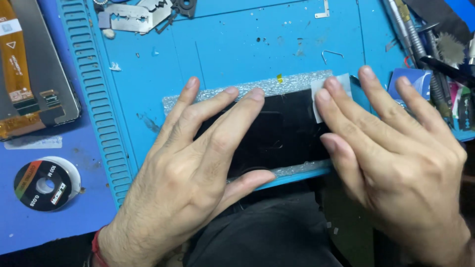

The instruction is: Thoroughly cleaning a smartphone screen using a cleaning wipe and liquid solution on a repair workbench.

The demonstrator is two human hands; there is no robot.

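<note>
Black glass panel [284, 141] lies flat on a strip of bubble wrap [277, 85] at the near edge of a blue work mat [237, 44], its long axis running left to right across the person's front. Far left, a phone display assembly with an orange flex cable [29, 74] rests face down, and below it sits a small spool of wire [46, 184]. Left hand [193, 173] presses flat on the panel's left half, fingers spread and extended, thumb hooked at the near edge; it pins the panel rather than gripping it. Right hand [396, 153] lies open over the panel's right end, fingertips touching a small white wipe [330, 88] at the far right corner, nothing closed in the palm. Both hands sit directly on the panel, each equally close. Metal tweezers and tools [430, 54] crowd the mat's right edge; a razor blade [129, 17] lies at the top.
</note>
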